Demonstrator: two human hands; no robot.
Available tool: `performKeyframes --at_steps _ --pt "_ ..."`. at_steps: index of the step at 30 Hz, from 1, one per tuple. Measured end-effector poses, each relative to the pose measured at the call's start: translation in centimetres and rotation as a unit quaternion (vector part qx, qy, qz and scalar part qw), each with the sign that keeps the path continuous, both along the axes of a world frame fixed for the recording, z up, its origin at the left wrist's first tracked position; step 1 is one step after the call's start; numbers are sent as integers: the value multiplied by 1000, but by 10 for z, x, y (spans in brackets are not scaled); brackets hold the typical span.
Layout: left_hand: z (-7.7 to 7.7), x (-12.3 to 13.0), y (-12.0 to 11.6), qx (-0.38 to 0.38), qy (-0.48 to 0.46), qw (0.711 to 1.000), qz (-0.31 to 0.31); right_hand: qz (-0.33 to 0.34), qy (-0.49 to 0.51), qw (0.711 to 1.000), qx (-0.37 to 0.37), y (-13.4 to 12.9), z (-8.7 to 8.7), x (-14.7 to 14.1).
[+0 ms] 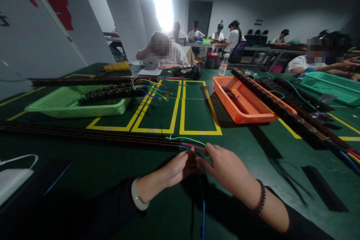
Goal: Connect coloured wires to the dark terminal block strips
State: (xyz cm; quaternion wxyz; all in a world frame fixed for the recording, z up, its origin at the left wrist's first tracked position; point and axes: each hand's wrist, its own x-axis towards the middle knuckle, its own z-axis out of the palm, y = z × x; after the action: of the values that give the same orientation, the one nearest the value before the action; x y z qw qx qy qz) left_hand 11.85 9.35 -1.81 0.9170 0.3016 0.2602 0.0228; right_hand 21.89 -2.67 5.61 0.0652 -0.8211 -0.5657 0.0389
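A long dark strip of bundled cables [98, 137] runs in from the left and ends just beyond my hands. From its end come a green wire [188, 139], a red wire [194, 146] and a blue wire [184, 147]. My left hand [181, 167] is closed around the blue wire, which hangs below it toward the table's near edge. Close against it, my right hand [227, 167] bends its fingers inward, its fingertips by the red and green wires. What lies between the right fingers is hidden.
A green basket [75, 110] holding cable lies left; an orange basket [239, 116] sits right, with a long cable strip [261, 92] across its edge. Yellow tape [153, 131] marks the table. A bottle [224, 64] stands behind. A person [177, 54] sits opposite; others work farther back.
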Motion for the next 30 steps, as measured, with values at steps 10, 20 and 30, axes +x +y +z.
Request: performKeyframes --at_steps 10,20,30 --pt "-3 4 0 -28 -27 999 9 57 -8 991 -121 -8 -22 -15" --pt "-1 -6 4 58 -29 987 -146 61 -21 986 -152 -8 5 8" --pt "2 -8 4 98 -50 975 -191 77 -8 982 -174 -9 -3 3"
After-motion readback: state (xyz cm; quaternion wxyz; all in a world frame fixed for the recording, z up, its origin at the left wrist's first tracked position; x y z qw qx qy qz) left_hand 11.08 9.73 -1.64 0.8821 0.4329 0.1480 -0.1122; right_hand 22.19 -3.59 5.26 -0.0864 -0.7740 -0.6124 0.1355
